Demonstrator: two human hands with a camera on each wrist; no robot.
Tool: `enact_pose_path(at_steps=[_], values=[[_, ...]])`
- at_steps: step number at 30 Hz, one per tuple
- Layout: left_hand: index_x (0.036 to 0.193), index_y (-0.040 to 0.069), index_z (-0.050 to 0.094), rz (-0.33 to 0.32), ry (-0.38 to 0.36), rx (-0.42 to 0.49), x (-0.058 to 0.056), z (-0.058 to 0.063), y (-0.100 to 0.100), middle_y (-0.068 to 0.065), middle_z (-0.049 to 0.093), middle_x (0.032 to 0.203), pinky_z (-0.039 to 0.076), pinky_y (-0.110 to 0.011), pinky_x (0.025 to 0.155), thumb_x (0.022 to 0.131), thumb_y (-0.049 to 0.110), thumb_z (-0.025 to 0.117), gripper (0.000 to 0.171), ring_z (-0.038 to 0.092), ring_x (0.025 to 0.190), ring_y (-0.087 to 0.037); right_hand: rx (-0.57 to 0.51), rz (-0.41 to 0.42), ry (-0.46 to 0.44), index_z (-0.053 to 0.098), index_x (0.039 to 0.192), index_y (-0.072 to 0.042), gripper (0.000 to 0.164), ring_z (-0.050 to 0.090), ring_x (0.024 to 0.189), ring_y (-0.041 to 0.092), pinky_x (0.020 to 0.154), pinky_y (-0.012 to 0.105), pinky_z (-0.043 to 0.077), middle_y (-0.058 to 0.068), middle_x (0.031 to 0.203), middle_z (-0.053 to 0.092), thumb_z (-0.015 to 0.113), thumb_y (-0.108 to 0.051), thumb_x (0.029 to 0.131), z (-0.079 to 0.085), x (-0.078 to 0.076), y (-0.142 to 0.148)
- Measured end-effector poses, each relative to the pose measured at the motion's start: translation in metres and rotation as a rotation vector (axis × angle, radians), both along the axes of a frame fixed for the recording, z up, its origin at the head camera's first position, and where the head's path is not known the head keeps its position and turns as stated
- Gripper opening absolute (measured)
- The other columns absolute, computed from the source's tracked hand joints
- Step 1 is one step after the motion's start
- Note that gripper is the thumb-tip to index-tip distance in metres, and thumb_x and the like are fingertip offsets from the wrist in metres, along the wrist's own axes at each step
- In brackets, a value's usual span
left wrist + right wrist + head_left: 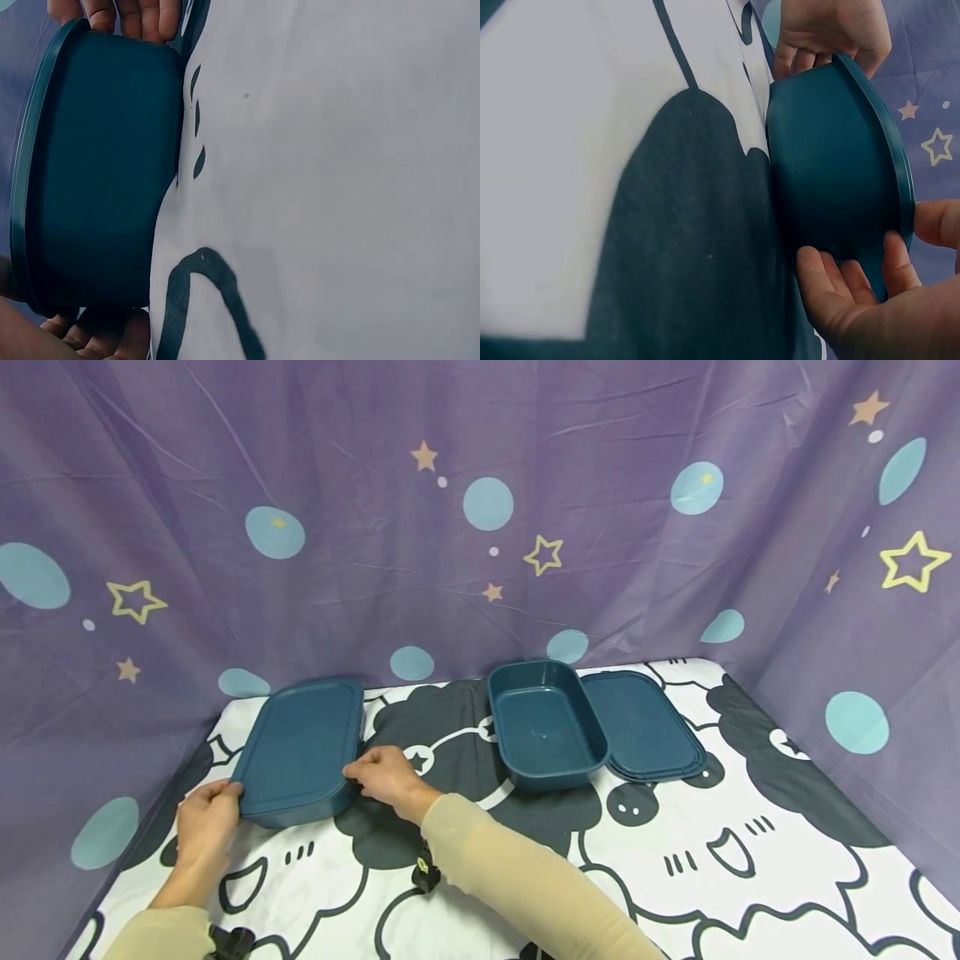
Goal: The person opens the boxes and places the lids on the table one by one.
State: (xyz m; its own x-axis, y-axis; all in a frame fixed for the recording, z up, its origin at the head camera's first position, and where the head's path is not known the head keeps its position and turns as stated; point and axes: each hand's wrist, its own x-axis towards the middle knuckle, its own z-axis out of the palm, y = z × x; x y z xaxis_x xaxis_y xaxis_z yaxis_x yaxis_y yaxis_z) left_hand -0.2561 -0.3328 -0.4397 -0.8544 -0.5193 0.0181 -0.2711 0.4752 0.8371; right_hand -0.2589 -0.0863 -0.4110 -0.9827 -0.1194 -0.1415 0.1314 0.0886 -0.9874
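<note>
A dark blue lidded food container (pixel 300 747) sits at the left of the table, its flat lid covering the top. My left hand (pixel 206 827) grips its front left corner, the thumb by the lid's edge and the fingers along the side wall. At the front right corner my right hand (pixel 390 781) pinches the lid's rim. In the right wrist view, the thumb of that hand (pixel 862 300) is at the rim, with fingertips against the container's wall (pixel 832 157). The left wrist view shows the container's front wall (pixel 105 172) between both hands.
An open dark blue container (pixel 543 727) stands right of centre with nothing inside. Beside it lies a loose matching lid (pixel 645 727), partly behind the container. A sheep-patterned cloth (pixel 765 877) covers the table, and a purple curtain (pixel 480 435) hangs along the back and sides.
</note>
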Motion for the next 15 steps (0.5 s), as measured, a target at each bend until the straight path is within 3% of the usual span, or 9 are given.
enact_pose_path(at_steps=[3, 10, 12, 15], values=[[0.132, -0.001, 0.053, -0.001, 0.001, 0.003, -0.003, -0.004, -0.001, -0.018, 0.058, 0.116, 0.039, -0.021, 0.05, 0.095, 0.032, 0.045, 0.05, 0.051, 0.069, -0.005, 0.005, -0.001, 0.002, 0.064, 0.077, -0.006, 0.014, 0.064, 0.082, 0.02, 0.071, 0.031, 0.054, 0.0, 0.081, 0.061, 0.07, -0.015, 0.085, -0.001, 0.0, 0.002], [0.127, -0.004, 0.054, 0.005, 0.03, 0.051, 0.003, 0.007, 0.011, -0.014, 0.058, 0.104, 0.042, -0.027, 0.05, 0.095, 0.026, 0.048, 0.044, 0.052, 0.068, -0.01, 0.011, -0.002, 0.011, 0.065, 0.078, -0.006, 0.014, 0.063, 0.079, 0.019, 0.07, 0.03, 0.054, 0.0, 0.08, 0.06, 0.071, -0.016, 0.085, -0.003, -0.001, 0.005], [0.128, -0.004, 0.053, -0.004, 0.023, 0.059, 0.0, 0.003, 0.008, -0.013, 0.058, 0.104, 0.042, -0.026, 0.05, 0.095, 0.027, 0.048, 0.045, 0.052, 0.069, -0.01, 0.021, 0.002, 0.016, 0.065, 0.078, -0.007, 0.014, 0.063, 0.079, 0.019, 0.07, 0.03, 0.053, -0.001, 0.08, 0.06, 0.07, -0.017, 0.086, -0.004, -0.001, 0.006], [0.131, -0.001, 0.053, -0.001, 0.007, 0.046, -0.009, -0.014, -0.001, -0.013, 0.057, 0.111, 0.042, -0.021, 0.051, 0.096, 0.032, 0.046, 0.048, 0.052, 0.074, -0.01, 0.033, 0.001, 0.016, 0.065, 0.078, -0.008, 0.014, 0.064, 0.078, 0.021, 0.07, 0.031, 0.053, -0.001, 0.08, 0.06, 0.07, -0.018, 0.086, -0.004, -0.001, 0.008]])
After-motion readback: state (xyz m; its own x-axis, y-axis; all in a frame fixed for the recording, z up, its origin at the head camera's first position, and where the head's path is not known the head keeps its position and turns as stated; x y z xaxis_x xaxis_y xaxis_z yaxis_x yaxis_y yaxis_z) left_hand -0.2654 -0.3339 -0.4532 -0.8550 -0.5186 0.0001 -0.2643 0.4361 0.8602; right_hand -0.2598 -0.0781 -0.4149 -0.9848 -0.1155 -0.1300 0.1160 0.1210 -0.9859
